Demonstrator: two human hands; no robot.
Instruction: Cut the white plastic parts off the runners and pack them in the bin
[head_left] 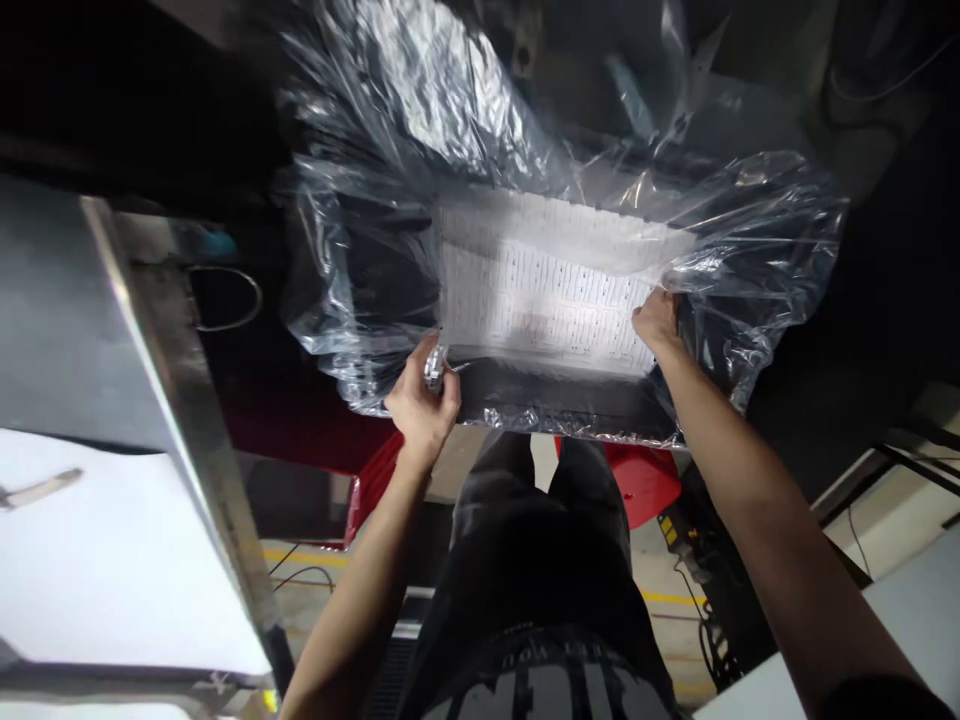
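A white sheet (555, 310) with rows of fine dark marks lies on a dark surface, surrounded by crumpled clear plastic film (765, 240). My left hand (421, 405), near the sheet's lower left corner, has its fingers curled round a small silvery segmented piece (434, 368). That piece is too small to name exactly. Over at the sheet's right edge, my right hand (658, 320) is closed, with the thumb side against the sheet. Its fingertips are hidden, so I cannot tell whether it grips the sheet or the film.
A metal-edged frame (161, 370) runs down the left side, beside a bright white surface (112, 560). Below the work are a red stool seat (641, 480) and my legs. Dark equipment with cables (712, 640) stands on the floor at right.
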